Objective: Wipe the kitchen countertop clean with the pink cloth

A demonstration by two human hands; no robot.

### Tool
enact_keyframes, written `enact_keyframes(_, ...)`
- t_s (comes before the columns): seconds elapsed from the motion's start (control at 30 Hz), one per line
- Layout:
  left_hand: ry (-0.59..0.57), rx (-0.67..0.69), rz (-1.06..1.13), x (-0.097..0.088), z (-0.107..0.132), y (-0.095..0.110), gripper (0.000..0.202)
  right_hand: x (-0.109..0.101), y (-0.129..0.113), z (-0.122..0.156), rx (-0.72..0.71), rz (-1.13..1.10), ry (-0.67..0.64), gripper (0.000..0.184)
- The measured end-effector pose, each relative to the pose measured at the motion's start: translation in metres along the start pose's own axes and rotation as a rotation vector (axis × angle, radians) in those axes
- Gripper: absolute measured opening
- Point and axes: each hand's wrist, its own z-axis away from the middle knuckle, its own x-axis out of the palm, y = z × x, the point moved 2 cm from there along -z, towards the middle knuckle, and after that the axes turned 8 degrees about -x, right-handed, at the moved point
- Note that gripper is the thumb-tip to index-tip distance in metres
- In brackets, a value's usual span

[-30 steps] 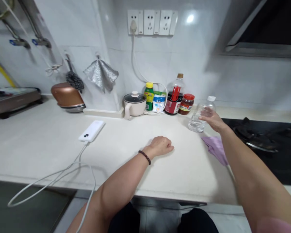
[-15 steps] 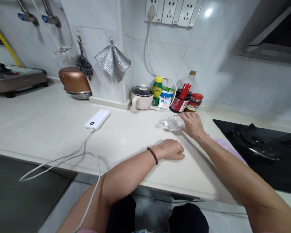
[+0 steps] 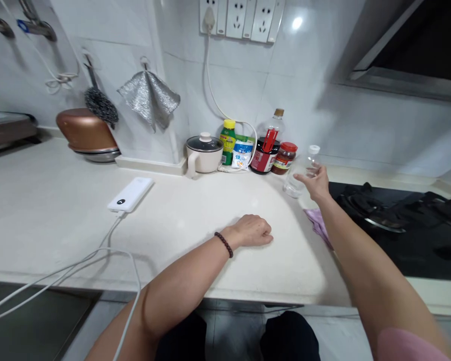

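The bottle [image 3: 301, 170], clear with a white cap, leans to the right at the back of the counter [image 3: 60, 200], just beside the red-lidded jar [image 3: 284, 157]. You grip it in your right hand [image 3: 314, 183], fingers curled round its side. A purple cloth [image 3: 317, 224] lies under that forearm, next to the stove [image 3: 398, 225]. Your left hand [image 3: 252, 231] rests on the counter as a loose fist, holding nothing.

power bank [image 3: 130, 194] | small pot [image 3: 203, 154] | purple cloth [image 3: 318, 224] | stove [image 3: 406, 225]
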Motion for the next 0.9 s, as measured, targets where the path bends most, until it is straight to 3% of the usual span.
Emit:
enact_keyframes(0.17, -0.015, -0.014, 0.014, -0.003, 0.002, 0.001, 0.033, -0.017, 0.036, -0.011, 0.134, -0.045, 0.096, 0.094)
enact_keyframes(0.3, -0.027, -0.025, -0.002, -0.007, 0.003, 0.000, 0.035, -0.044, 0.039, 0.001, 0.188, 0.094, -0.011, 0.081)
enact_keyframes(0.4, -0.039, -0.021, -0.010, -0.006, 0.002, 0.001, 0.034, -0.075, 0.042, 0.035, 0.140, 0.392, -0.153, 0.056)
enact_keyframes(0.53, -0.060, 0.004, -0.012, -0.002, 0.001, 0.006, 0.030, -0.096, 0.042, 0.103, -0.135, 0.539, -0.416, 0.047)
enact_keyframes(0.6, -0.068, 0.008, -0.024, -0.001, 0.001, 0.011, 0.028, -0.087, 0.034, 0.132, -0.251, 0.501, -0.516, 0.049)
enact_keyframes(0.7, -0.101, 0.012, -0.056, -0.002, 0.001, 0.019, 0.026, -0.053, 0.015, 0.148, -0.362, 0.414, -0.606, 0.052)
enact_keyframes(0.83, -0.162, 0.024, -0.090, -0.003, 0.000, 0.024, 0.027, 0.018, -0.006, 0.117, -0.417, 0.228, -0.738, 0.050)
enact_keyframes(0.9, -0.178, 0.021, -0.106, -0.003, 0.000, 0.022, 0.027, 0.054, -0.009, 0.087, -0.375, 0.171, -0.713, 0.050)
